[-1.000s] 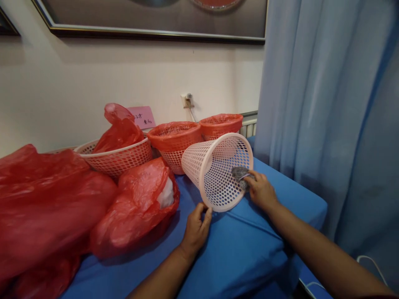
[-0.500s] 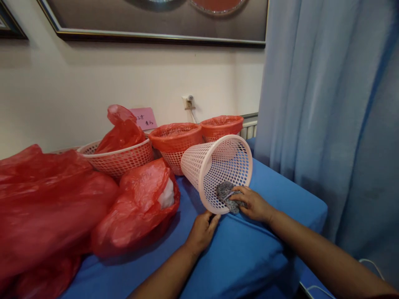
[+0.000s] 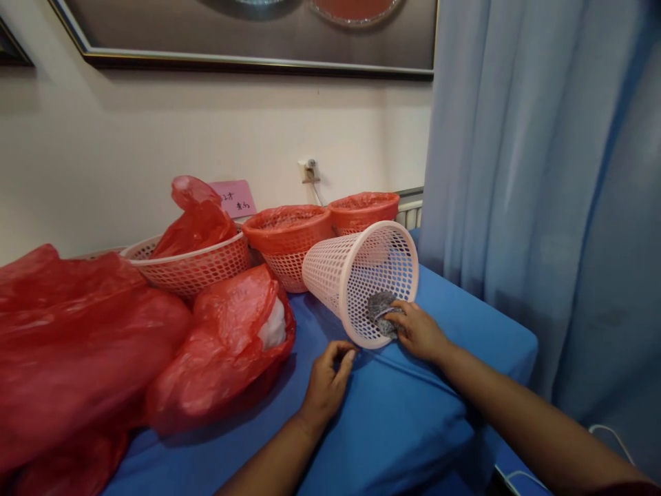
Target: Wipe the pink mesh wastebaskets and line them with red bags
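A pale pink perforated plastic wastebasket (image 3: 330, 275) lies on its side, its mouth facing me. Against the inside of its lower right rim, my right hand (image 3: 421, 332) is closed on a crumpled speckled grey cloth (image 3: 381, 307). Just below the near rim is my left hand (image 3: 328, 379), fingers bent and thumb apart, with nothing in its grasp. Its fingertips are close to the rim; whether they touch it I cannot tell.
Red-lined baskets (image 3: 292, 238) stand behind the wastebasket. At left are a wider pink basket (image 3: 201, 265) and red plastic bags (image 3: 211, 344), one showing something white. A blue sheet (image 3: 382, 420) covers the surface. A blue curtain (image 3: 496, 172) hangs at right.
My left hand has let go of the rim and drawn slightly down and left. My right hand has pushed the cloth a little further into the wastebasket, which has tilted slightly.
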A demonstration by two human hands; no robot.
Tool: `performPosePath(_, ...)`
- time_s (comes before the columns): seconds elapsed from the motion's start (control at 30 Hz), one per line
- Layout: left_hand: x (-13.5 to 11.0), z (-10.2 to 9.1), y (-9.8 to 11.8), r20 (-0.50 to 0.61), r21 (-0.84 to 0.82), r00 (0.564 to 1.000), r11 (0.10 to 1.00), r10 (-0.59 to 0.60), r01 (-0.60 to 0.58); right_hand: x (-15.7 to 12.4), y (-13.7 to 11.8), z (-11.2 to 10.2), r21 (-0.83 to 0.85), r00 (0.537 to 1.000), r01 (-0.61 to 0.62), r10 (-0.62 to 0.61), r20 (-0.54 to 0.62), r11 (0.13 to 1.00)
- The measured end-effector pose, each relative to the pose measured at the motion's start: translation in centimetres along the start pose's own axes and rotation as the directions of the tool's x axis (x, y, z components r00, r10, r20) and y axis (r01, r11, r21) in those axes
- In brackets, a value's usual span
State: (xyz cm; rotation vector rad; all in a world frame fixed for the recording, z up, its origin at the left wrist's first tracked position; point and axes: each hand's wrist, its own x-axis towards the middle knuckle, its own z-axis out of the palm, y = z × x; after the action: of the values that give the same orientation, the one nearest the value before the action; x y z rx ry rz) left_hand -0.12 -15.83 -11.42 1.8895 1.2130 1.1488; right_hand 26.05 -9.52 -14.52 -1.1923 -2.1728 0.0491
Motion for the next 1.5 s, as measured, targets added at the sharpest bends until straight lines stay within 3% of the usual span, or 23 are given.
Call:
performPosePath(0.13,0.1,0.7,-0.7,0.159,-0.040,0.986,0.998,-0.041,0.048,-0.1,-0.3,0.2,0.205,0.984,0.176,-0.180,0.000,0.963)
performPosePath(0.3,0.4,0.6,-0.9,0.115,0.016,0.993,1.000,-0.029,0.027,-0.1,-0.6,0.3,0.237,0.968,0.237,-0.250,0.026,0.942)
performPosePath(0.37,0.5,0.3,-0.5,0.084,0.055,0.996,0.998,-0.005,0.000,0.0,-0.3,0.2,0.129,0.986,0.157,-0.163,0.038,0.979)
performPosePath(0.43,0.4,-0.1,0.0,0.040,0.091,0.999,0.996,0.014,-0.017,0.2,0.1,-0.2,-0.042,1.000,-0.014,0.013,-0.024,0.999)
performPosePath(0.53,0.2,-0.6,0.5,-0.013,0.124,1.000,0.992,0.028,-0.027,0.5,0.8,-1.2,-0.232,0.947,-0.275,0.221,-0.231,0.933)
performPosePath(0.63,0.2,-0.8,0.6,-0.032,0.125,0.999,0.992,0.038,-0.034,0.5,1.2,-1.7,-0.260,0.912,-0.346,0.259,-0.318,0.901)
performPosePath(0.73,0.2,-0.8,0.6,-0.040,0.105,0.998,0.993,0.048,-0.044,0.2,1.1,-1.2,-0.180,0.941,-0.286,0.240,-0.238,0.941)
performPosePath(0.83,0.2,-0.5,0.3,-0.023,0.084,0.998,0.995,0.052,-0.050,-0.2,0.6,-0.5,-0.045,0.993,-0.110,0.108,-0.057,0.993)
performPosePath(0.97,0.1,0.1,-0.5,0.070,0.072,0.997,0.997,0.023,-0.029,-0.3,-0.1,-0.5,0.113,0.998,0.041,-0.047,0.048,0.993)
performPosePath(1.17,0.4,0.5,-0.9,0.212,0.080,0.977,0.996,0.019,-0.037,0.1,-0.6,-0.6,0.139,0.999,0.020,-0.025,0.037,0.990)
performPosePath(1.5,0.7,0.2,-0.3,0.190,0.037,0.977,0.994,0.098,-0.107,-0.3,-0.6,-0.2,0.164,0.999,-0.034,0.027,0.048,0.986)
